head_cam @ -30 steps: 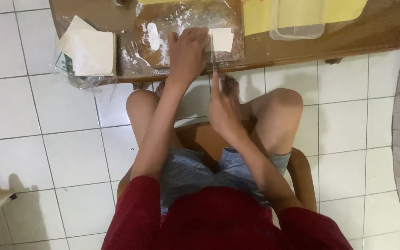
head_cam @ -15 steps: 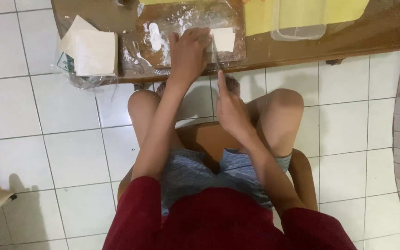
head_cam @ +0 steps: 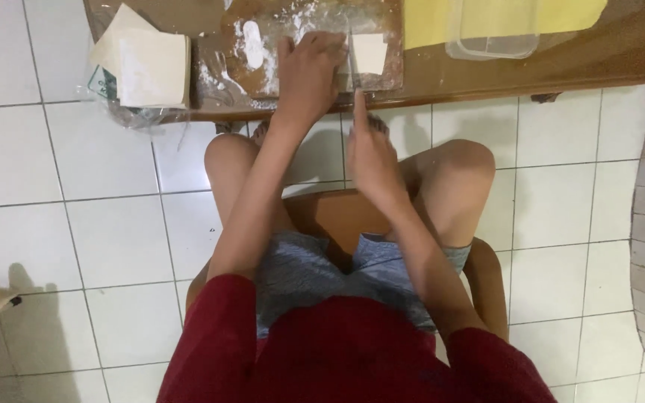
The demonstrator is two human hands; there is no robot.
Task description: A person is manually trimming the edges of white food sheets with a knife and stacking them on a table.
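Cutting floured dough at the low table's near edge

Right hand [head_cam: 371,153], fingers pinched on a thin blade, slices beside the flat-pressed left hand [head_cam: 309,69]; one dough square [head_cam: 369,54] lies cut free on the floured board [head_cam: 263,71], the piece under the palm still uncut.

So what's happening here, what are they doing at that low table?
A person sits on a small wooden stool over a tiled floor, working at a low wooden table. The left hand presses flat on a floured board. The right hand holds a thin blade upright at the edge of a white square of dough. A stack of similar white squares lies to the left on clear plastic, and a clear plastic tub sits to the right.
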